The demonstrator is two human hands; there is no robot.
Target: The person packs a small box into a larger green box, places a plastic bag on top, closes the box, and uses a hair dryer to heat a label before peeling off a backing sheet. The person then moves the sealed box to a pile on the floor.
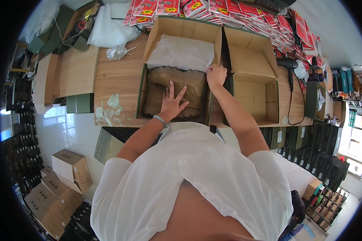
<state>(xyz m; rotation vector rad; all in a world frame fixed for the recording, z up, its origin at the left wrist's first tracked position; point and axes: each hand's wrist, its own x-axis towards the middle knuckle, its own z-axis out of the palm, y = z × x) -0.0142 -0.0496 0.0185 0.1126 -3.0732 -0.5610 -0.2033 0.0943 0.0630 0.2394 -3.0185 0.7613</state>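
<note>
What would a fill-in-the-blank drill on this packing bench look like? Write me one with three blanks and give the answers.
1. The left hand lies flat on the ____ boots in the open box.
2. The right hand pinches the white ____ paper at the box's far end.
3. The second open carton, to the right, is ____.

Missing words: brown; tissue; empty

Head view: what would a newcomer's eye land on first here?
The open box at the table's middle, where the left hand lies flat on tan boots. The right hand pinches the white tissue paper lying over the box's far end. Behind, red packets line the table's back edge.
</note>
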